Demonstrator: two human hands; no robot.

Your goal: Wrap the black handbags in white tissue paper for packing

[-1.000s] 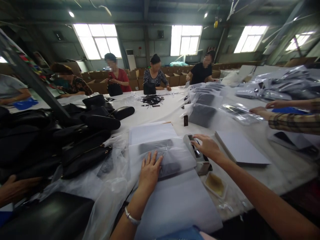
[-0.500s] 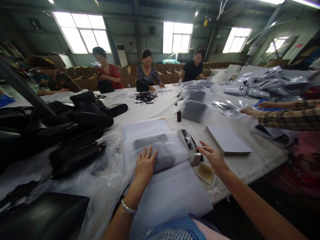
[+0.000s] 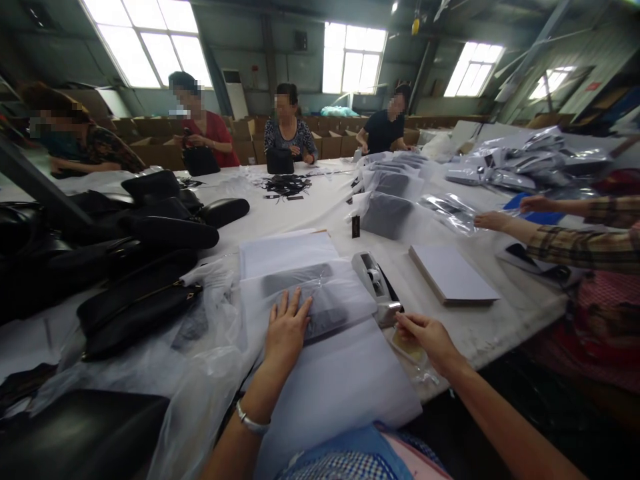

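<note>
My left hand [image 3: 287, 328] lies flat, fingers spread, on a dark item wrapped in thin white paper [image 3: 327, 319]. At the front end of a grey tape dispenser [image 3: 373, 280], my right hand [image 3: 425, 337] has its thumb and fingers pinched together; what they hold, if anything, is too small to make out. Just under that hand sits a small dish [image 3: 407, 345] with something yellowish in it. White sheets [image 3: 345, 380] lie beneath the wrapped item and reach toward my body.
Black bags [image 3: 135, 303] are heaped at left beside clear plastic. A stack of white boards [image 3: 453, 275] lies right of the dispenser. Wrapped items [image 3: 387, 213] stand in a row behind. A person's hands [image 3: 493, 220] handle plastic at right; several people sit across the table.
My right hand has moved down slightly and its fingers have closed at the dispenser's end. My left hand still rests on the wrapped item. The view has shifted a little.
</note>
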